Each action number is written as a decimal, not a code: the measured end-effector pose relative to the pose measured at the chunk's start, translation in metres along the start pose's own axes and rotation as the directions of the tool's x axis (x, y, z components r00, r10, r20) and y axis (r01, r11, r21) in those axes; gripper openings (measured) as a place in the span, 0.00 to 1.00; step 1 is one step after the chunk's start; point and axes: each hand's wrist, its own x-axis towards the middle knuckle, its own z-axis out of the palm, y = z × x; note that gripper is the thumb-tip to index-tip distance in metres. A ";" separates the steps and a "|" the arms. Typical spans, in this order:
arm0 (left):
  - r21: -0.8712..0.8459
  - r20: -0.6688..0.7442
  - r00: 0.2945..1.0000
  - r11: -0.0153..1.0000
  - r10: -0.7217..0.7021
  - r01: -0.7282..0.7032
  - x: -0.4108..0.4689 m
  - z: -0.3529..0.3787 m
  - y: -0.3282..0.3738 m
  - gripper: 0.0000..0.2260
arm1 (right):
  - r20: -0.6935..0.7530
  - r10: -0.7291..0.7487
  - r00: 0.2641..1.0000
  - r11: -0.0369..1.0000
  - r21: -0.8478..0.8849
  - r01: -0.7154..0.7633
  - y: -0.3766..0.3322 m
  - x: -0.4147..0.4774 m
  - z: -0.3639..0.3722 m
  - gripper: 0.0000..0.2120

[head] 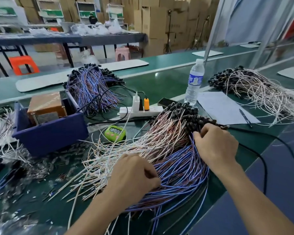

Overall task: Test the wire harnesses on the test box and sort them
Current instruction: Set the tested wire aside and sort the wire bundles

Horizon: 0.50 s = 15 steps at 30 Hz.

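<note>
Currently both hands work the mixed harness pile (166, 143) at the centre of the worktop (168, 82). The left hand (134, 175) sits on the near part of the pile, its grip curled tight, with blue strands running out from under the fingers; I read this as closed on a few wires. The right hand (215, 146) rests farther up, beside the black connector ends; its fingertips (197, 135) dig in among the strands, but the thumb is hidden, so I cannot tell whether this grip pinches anything.

Key relation: the pile's long axis runs from the loose wire tips at lower left to the connectors at upper right, so the right hand is at the end that would plug in. The test box (47, 128) lies to the left, beyond the left hand and well apart from the connectors; the left hand is nearer to it.

Hidden or unclear: no socket on the test box can be made out. Both sets of inner fingers are masked by the hands' backs. The left edge is blurred; the wires there cannot be resolved singly.
</note>
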 end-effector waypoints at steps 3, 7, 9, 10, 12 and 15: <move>-0.145 -0.152 0.982 0.985 -0.116 0.094 -0.002 -0.011 -0.007 0.06 | -0.140 -0.046 0.989 0.990 0.127 0.064 -0.010 -0.016 -0.002 0.10; -0.282 -0.232 0.939 0.941 -0.255 0.186 -0.003 -0.030 -0.027 0.12 | -0.040 -0.165 0.985 0.948 0.268 0.170 -0.053 -0.049 0.003 0.09; -0.337 -0.291 0.890 0.908 -0.352 0.249 -0.006 -0.040 -0.035 0.13 | 0.022 -0.255 0.967 0.912 0.337 0.233 -0.083 -0.066 0.009 0.07; -0.360 -0.343 0.843 0.887 -0.415 0.290 -0.009 -0.046 -0.040 0.13 | 0.041 -0.303 0.952 0.886 0.379 0.266 -0.100 -0.073 0.012 0.05; -0.381 -0.455 0.729 0.852 -0.512 0.360 -0.020 -0.059 -0.053 0.11 | 0.072 -0.390 0.918 0.827 0.465 0.314 -0.136 -0.087 0.018 0.04; -0.382 -0.526 0.666 0.847 -0.529 0.370 -0.046 -0.083 -0.078 0.11 | 0.155 -0.502 0.851 0.752 0.565 0.340 -0.192 -0.107 0.030 0.03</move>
